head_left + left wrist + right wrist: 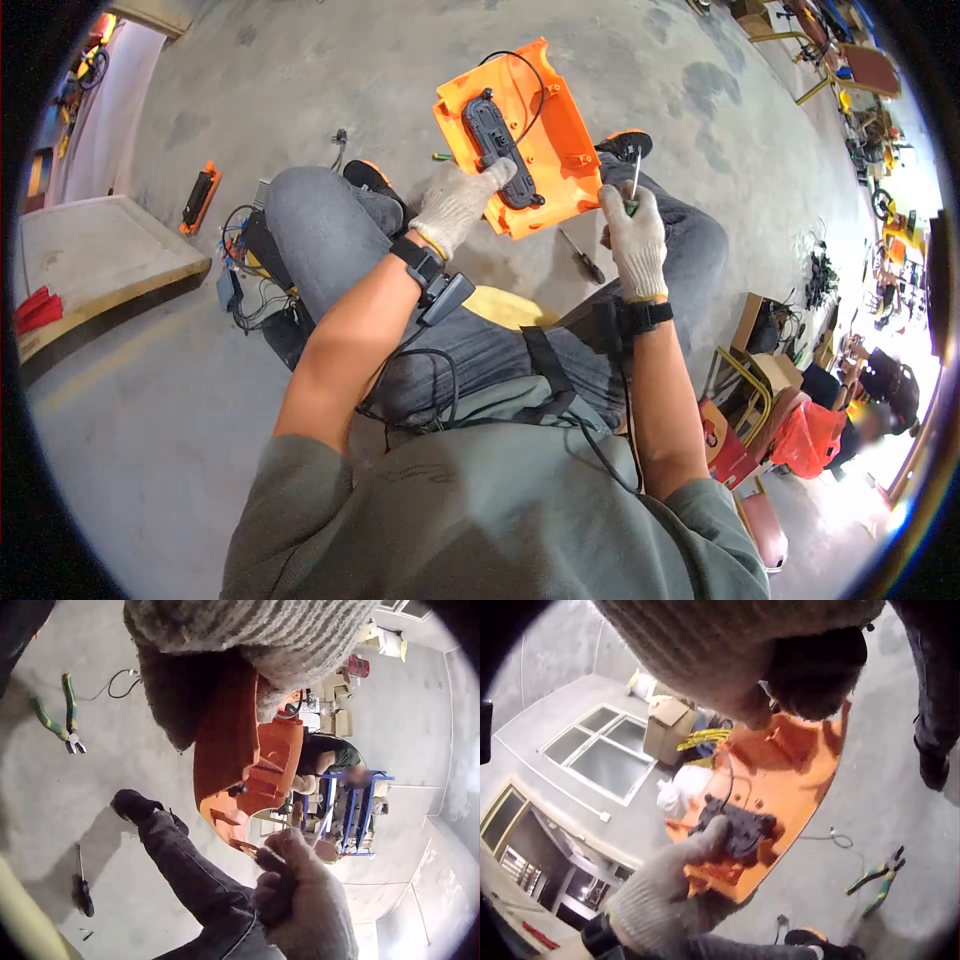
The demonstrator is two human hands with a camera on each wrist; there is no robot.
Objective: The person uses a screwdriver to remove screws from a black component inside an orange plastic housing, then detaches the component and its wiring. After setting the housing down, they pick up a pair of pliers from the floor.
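In the head view my gloved left hand [455, 205] grips the near-left edge of an orange plastic shell [560, 120]. Its thumb presses on a long black plastic part [490, 135] lying inside the shell, and a thin black cable [541, 80] arches over the orange surface. My gloved right hand [637, 240], just off the shell's right corner, holds a screwdriver [637, 165] with its metal shaft pointing up. Most of the screwdriver's green handle is hidden in the fingers. The right wrist view shows the left thumb lying across the black part [739, 829].
A second screwdriver [585, 262] lies on the floor between the legs. Green-handled pliers [69, 720] are on the floor beyond the shell. Tangled cables and electronics [262, 270] sit by the left knee, near a low board [110, 250]. Boxes [775, 375] and a person [330, 761] are farther off.
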